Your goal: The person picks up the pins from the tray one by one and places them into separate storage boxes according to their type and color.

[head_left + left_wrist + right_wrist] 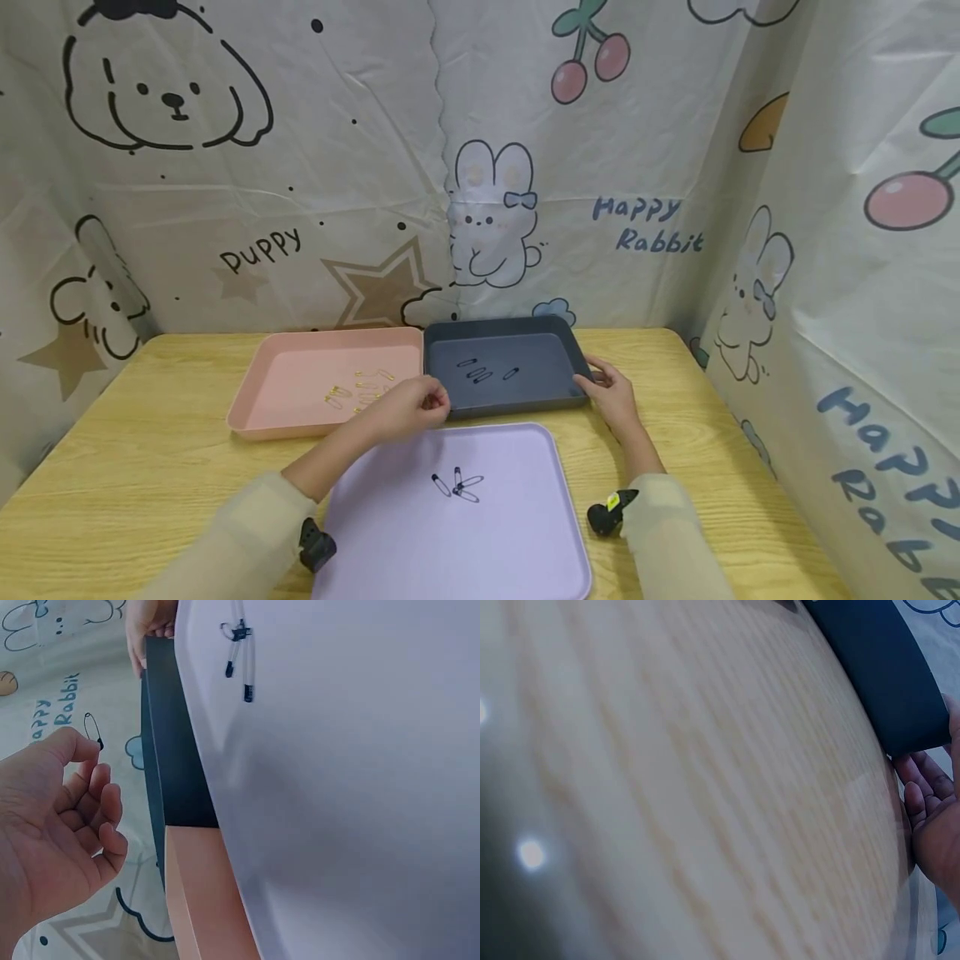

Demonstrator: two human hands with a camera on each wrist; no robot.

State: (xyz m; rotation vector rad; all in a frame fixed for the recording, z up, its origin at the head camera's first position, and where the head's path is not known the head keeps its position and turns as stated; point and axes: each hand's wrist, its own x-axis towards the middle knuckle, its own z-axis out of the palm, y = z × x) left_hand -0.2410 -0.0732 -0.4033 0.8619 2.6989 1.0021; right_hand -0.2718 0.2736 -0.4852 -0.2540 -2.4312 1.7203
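Observation:
My left hand [408, 408] pinches a black safety pin [93, 731] between thumb and forefinger; the left wrist view shows its other fingers loosely curled. In the head view this hand is over the near left corner of the dark blue-grey tray [517, 408], where several black safety pins [480, 374] lie. My right hand [613, 398] holds that tray at its near right corner, thumb at the rim and fingers along the outer side. On the lilac tray [450, 558] in front, several black safety pins [465, 493] lie in a loose cluster.
A pink tray [277, 383] stands left of the dark tray, its right side against it, with several gold safety pins [337, 394] inside. All trays are on a wood-grain table [135, 450]. Printed cloth [337, 183] hangs behind and along both sides.

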